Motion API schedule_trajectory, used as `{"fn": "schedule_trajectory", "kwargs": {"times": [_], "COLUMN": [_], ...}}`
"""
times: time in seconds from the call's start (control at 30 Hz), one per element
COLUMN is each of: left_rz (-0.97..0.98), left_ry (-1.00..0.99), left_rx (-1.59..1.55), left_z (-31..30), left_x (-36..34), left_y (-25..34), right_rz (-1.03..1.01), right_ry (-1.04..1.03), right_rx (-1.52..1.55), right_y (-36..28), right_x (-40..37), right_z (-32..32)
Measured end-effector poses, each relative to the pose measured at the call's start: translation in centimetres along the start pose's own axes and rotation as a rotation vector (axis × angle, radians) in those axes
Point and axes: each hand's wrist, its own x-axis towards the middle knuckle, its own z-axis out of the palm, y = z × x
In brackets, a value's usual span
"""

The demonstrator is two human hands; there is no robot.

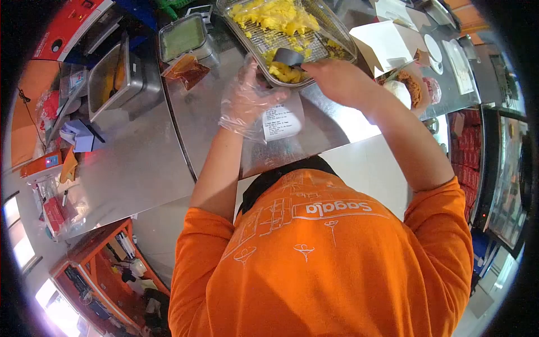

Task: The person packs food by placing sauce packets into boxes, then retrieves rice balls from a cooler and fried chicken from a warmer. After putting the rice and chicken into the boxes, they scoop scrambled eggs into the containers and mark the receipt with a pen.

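A metal mesh tray (227,22) of crumbled yellow food (281,19), perhaps scrambled egg, lies at the top centre. My left hand (244,101), in a clear plastic glove, curves around the tray's near left corner, its thumb apart from the fingers. Something dark and reddish shows between them, too hidden to name. At the tray's near end my right hand (339,81) is closed on a dark grey scoop (288,57), which rests over the yellow food; its handle is mostly covered by my fingers. Below the tray, a printed receipt (282,121) lies on the steel counter (213,121).
Left of the tray stand a metal pan of green food (182,38), a packet of red sauce (188,72) and a deep pan (104,84) with a utensil inside. To the right are an open white box (382,48), fried food (412,90) and white rice (397,92).
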Motion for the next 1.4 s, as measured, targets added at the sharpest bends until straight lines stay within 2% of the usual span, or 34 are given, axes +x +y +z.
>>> {"fn": "schedule_trajectory", "kwargs": {"times": [0.1, 0.17, 0.37, 0.4, 0.47, 0.57, 0.67, 0.77, 0.87, 0.97, 1.07, 1.17, 1.27, 1.4], "left_rz": [0.12, 0.048, -0.041, -0.058, 0.033, 0.073, 0.081, 0.104, 0.031, -0.067, -0.078, -0.027, -0.007, -0.029], "left_ry": [0.075, 0.079, 0.053, 0.046, 0.095, 0.107, 0.105, 0.125, 0.108, 0.073, 0.082, 0.097, 0.102, 0.099], "left_rx": [0.304, 0.313, 0.271, 0.259, 0.274, 0.212, 0.16, 0.166, 0.177, 0.11, 0.038, 0.024, 0.016, 0.125], "left_z": [0.9, 1.1, 0.7, 0.7, 0.8, 1.1, 1.0, 1.1, 1.1, 1.0, 1.0, 1.2, 1.1, 0.6], "left_x": [0.1, 0.0, 0.0, 0.0, -0.1, -0.1, 0.0, 0.1, 0.0, 0.0, -0.1, 0.0, 0.1, -0.1], "left_y": [-1.8, -1.2, -0.1, 0.0, -0.2, -1.7, -1.8, -2.2, -2.2, -2.0, -1.8, -2.4, -2.1, -1.6], "right_rz": [-0.115, -0.195, -0.146, -0.138, -0.124, -0.134, -0.222, 0.41, 0.323, 0.448, 0.426, 0.244, 0.03, 0.006], "right_ry": [0.07, 0.069, -0.136, -0.165, -0.219, -0.054, -0.054, -0.262, -0.266, -0.176, -0.159, -0.025, -0.042, 0.028], "right_rx": [-0.09, -0.137, -0.148, -0.086, 0.038, 0.275, 0.301, 1.104, 1.401, 1.482, 0.875, 0.362, -0.05, 0.054], "right_y": [2.2, 3.2, 0.9, 0.6, 0.3, 1.1, 2.6, 2.5, 3.8, 4.7, 4.6, 5.6, 6.1, 2.1], "right_x": [0.8, 0.8, 0.2, 0.5, 1.4, 2.2, 3.3, 2.8, 1.7, 0.8, -0.1, -0.6, 0.0, -0.2], "right_z": [-0.4, -1.3, -1.9, -2.1, -2.7, -1.3, -1.0, -1.1, -0.4, -1.3, -4.2, -3.2, -1.3, -0.5]}}
